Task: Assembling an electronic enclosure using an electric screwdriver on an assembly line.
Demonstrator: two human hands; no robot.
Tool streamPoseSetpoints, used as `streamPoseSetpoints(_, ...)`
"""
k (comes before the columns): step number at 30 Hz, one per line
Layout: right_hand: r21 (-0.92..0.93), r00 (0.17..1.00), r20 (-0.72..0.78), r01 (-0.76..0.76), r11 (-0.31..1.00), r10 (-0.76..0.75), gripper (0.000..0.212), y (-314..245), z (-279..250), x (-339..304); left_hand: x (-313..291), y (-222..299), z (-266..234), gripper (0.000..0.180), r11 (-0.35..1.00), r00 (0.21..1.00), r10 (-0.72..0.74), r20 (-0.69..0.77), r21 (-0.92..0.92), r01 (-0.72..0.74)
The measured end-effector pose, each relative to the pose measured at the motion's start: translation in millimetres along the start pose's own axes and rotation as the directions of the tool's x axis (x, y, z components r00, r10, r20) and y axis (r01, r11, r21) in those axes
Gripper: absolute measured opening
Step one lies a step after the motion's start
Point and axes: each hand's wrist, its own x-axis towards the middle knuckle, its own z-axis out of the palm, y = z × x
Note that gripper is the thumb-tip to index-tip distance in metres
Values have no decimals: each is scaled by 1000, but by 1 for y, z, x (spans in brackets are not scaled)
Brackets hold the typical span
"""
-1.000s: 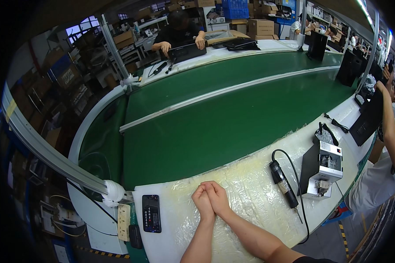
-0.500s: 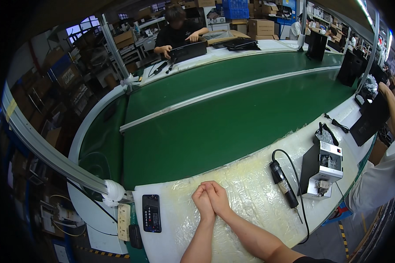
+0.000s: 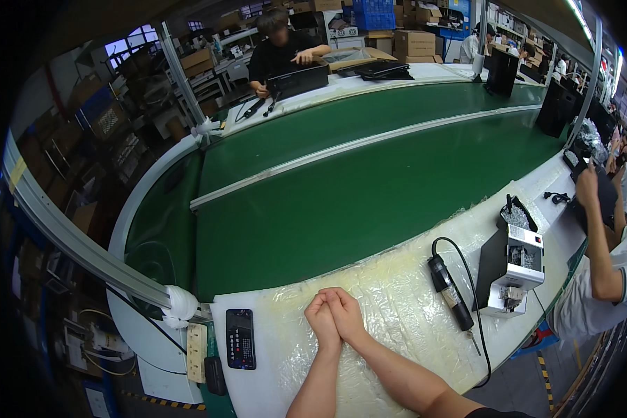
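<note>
My left hand point(image 3: 321, 322) and my right hand point(image 3: 345, 317) rest together on the plastic-covered worktop point(image 3: 390, 292), pressed side against side with fingers curled in. Both look closed; no object shows in them, though their palms are hidden. To their left lies a black smartphone point(image 3: 240, 339) with its screen lit. Off to the right is a black electric screwdriver point(image 3: 451, 292) with a looped cable, lying apart from my hands.
Right of the screwdriver stands a silver and black screw feeder point(image 3: 514, 272), with a black tray of small screws point(image 3: 517, 216) behind it. A green conveyor belt point(image 3: 327, 216) runs beyond the worktop. A power strip point(image 3: 196, 354) sits left of the phone. Co-workers sit across the belt and at right.
My hands have not moved. At right, a co-worker has shifted and the dark panel there has moved. Across the belt, the other person's head and hands have shifted slightly.
</note>
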Motion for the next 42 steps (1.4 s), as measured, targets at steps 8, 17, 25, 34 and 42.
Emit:
streamPoseSetpoints(8,-2,1000,0,6,1000,-6,28,1,0,0,2,-5,-3,21,1000,1000,4,6,7,-5)
streamPoseSetpoints(17,-1,1000,-1,5,1000,-5,28,2,0,0,2,-4,-2,20,1000,1000,3,2,4,-3)
streamPoseSetpoints(25,-11,1000,-1,8,1000,-8,28,3,0,1,2,-5,-2,20,1000,1000,8,6,0,-8)
streamPoseSetpoints(34,-9,1000,-2,5,1000,-5,28,3,0,1,2,-5,-3,21,1000,1000,-9,10,5,9)
streamPoseSetpoints(42,-1,1000,1,-6,1000,6,28,1,0,1,2,-5,-3,21,1000,1000,5,14,8,-5)
